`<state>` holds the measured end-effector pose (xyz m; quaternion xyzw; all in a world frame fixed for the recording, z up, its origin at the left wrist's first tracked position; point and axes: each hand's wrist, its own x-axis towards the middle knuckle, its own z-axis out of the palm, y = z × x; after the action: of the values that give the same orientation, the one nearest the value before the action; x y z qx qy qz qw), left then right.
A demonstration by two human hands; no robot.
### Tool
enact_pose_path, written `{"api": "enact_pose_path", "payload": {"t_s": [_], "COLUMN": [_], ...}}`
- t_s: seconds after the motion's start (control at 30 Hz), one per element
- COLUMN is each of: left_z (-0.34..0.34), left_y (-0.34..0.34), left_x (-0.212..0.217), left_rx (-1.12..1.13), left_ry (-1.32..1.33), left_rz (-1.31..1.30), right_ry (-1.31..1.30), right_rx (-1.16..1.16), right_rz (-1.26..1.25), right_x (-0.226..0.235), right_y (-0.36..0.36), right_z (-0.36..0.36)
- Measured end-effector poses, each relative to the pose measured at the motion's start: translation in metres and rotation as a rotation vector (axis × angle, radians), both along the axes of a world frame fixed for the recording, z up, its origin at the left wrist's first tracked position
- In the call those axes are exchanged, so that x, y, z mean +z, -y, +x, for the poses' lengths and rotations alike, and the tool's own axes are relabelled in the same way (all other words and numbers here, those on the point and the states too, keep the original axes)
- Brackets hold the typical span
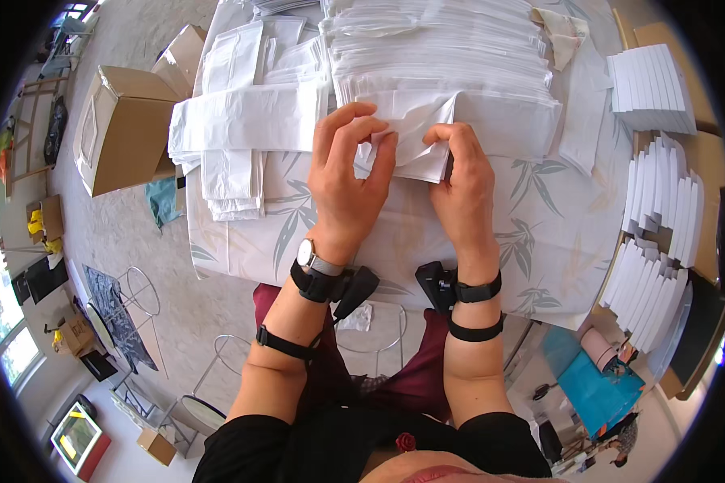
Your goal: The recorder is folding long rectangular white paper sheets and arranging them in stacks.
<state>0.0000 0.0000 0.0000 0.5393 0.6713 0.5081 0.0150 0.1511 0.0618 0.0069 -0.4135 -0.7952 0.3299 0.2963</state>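
From where I stand, the desk [556,249], under its leaf-printed cover, fills the upper middle of the frame. Its biggest load is the deep pile of white pieces [439,52] at the upper centre, layered in close rows. A smaller white pile [246,117] lies at the upper left, its flat bundles crossing each other. Over at the upper right, past the edge of the cover, stands a block of white stacks [651,90].

I'd judge the work to be midway: the pieces in both desk piles look sorted and flattened, while the piece being handled isn't settled flat. Which pile is finished and which is waiting, I can't tell; plenty seems left either way.

That 1 loose white piece [424,158] sits at the centre of the frame, against the front of the deep pile, creased and lifted on its upper face, with a corner pointing towards the person.

The right hand [439,153] is nearly closed on the piece's right side, forefinger bent over it, thumb hidden. The left hand [385,135] curves at its left, thumb and forefinger narrowly apart; whether they pinch the material or merely brush it, I can't tell.
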Motion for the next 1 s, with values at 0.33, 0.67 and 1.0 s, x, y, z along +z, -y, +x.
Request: {"api": "enact_pose_path", "payload": {"t_s": [0.33,0.67,1.0], "left_z": [0.012,-0.004,-0.003], "left_y": [0.004,-0.006,-0.006], "left_x": [0.011,-0.002,-0.001], "left_rx": [-0.157,0.090,0.073], "left_ry": [0.216,-0.244,-0.246], "left_rz": [0.060,-0.128,-0.106], "right_ry": [-0.113,-0.024,-0.035], "right_rx": [-0.038,-0.006,-0.006], "right_rz": [0.073,0.050,0.052], "right_x": [0.006,0.004,0.003], "right_y": [0.000,0.000,0.000], "right_z": [-0.005,-0.003,-0.003]}}
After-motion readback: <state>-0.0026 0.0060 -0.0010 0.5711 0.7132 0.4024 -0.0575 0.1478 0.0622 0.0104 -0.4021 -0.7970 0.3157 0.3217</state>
